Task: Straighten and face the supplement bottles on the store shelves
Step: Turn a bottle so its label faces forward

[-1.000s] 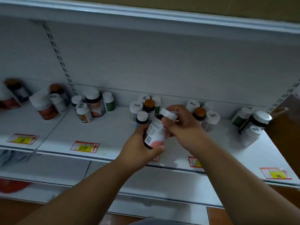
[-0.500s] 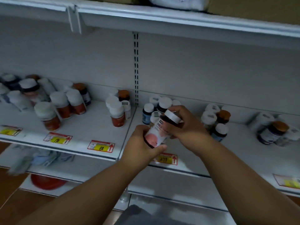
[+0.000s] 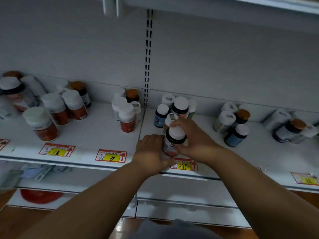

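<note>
Fingers (image 3: pixel 174 125) of the right hand (image 3: pixel 193 140) curl round the white-capped bottle (image 3: pixel 173 140); the left hand (image 3: pixel 151 150) steadies its base at the shelf (image 3: pixel 96 135) front, above the price tag (image 3: pixel 183 164), probably to face its label outward.

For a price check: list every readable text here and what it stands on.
"88": yellow price tag on the shelf edge.
"299": price tag below the held bottle.
"198", less sure: left tag.
Far-right tag and all bottle labels: too blurred.
</note>
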`<state>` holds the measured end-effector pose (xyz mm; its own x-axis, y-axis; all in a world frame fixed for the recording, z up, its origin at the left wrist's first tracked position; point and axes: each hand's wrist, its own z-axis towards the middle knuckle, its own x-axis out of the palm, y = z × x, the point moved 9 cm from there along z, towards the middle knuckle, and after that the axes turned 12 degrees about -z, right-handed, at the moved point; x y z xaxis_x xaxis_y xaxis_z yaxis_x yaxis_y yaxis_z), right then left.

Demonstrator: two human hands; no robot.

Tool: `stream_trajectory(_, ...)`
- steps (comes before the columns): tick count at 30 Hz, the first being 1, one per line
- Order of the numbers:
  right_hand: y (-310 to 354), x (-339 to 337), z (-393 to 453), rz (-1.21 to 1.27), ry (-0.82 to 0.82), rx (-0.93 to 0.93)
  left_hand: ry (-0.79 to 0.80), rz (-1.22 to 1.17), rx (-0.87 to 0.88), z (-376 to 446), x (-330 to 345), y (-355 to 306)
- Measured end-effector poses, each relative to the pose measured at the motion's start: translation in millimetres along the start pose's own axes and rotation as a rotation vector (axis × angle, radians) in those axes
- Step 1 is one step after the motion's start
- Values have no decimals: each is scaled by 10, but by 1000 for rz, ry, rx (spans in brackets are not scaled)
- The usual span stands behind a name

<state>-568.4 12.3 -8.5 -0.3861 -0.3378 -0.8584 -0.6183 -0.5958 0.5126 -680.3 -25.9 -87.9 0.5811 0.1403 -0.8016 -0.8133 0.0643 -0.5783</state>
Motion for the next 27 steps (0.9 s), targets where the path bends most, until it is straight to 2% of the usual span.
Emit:
stream_trajectory(5, -55, 22, -50, -79, -96, 3, -166, 1, 52, -36, -118, -85)
stream_trajectory(10, -75, -20, -75, -47, -136, 67, 8, -14, -1, -6, -57, -63)
stream_trajectory(11, -98, -82, -70, -20, -159, 101, 42, -62, -3, -13, -85, -89)
stream_trajectory(13, -124, -250, -55, 68, -208, 166, 74, -309, -26, -43, -199, -158)
stream_trajectory(15, -102, -396, -36, 139, -232, 184, 59, -460, -41, -81, -321, -215)
stream_trajectory(19, -19, -358, -12, 100, -192, 170, -24, -327, -46, -41, -345, -136)
stream_trajectory(23, -58, -103, -23, -24, -115, 151, -12, -57, -101, 24, -185, -17)
stream_trajectory(27, -31, -3, -50, -14, -134, 88, -70, 62, -87, 27, -138, 7)
